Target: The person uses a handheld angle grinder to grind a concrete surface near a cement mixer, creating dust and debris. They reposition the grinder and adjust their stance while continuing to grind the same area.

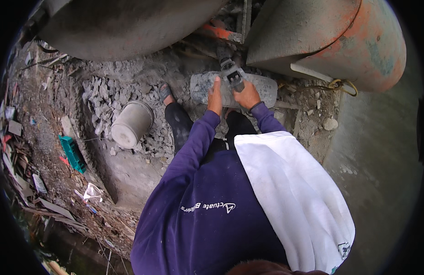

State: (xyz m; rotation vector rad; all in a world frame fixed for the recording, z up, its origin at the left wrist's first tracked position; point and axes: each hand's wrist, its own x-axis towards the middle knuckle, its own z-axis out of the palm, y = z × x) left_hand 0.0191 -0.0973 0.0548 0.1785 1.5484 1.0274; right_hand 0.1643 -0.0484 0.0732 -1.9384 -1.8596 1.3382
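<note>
My right hand [245, 95] is closed on the handle of a grey-and-black power tool [231, 73], which angles up over an oblong, worn grey block [262, 89] toward dark metalwork. My left hand [215, 98] is left of the tool at the block's front, seen edge-on with fingers pointing up; whether it presses on the block is unclear. My feet are below and beside the block, one sandalled foot [167, 94] showing at its left.
An upturned grey bucket [132, 123] sits among broken rubble [102, 96]. Two large metal drums [129, 23] [358, 50] overhang the top, with a yellow rope [345, 89] below the right one. A green plastic piece [72, 153] and scattered debris [19, 178] line the left.
</note>
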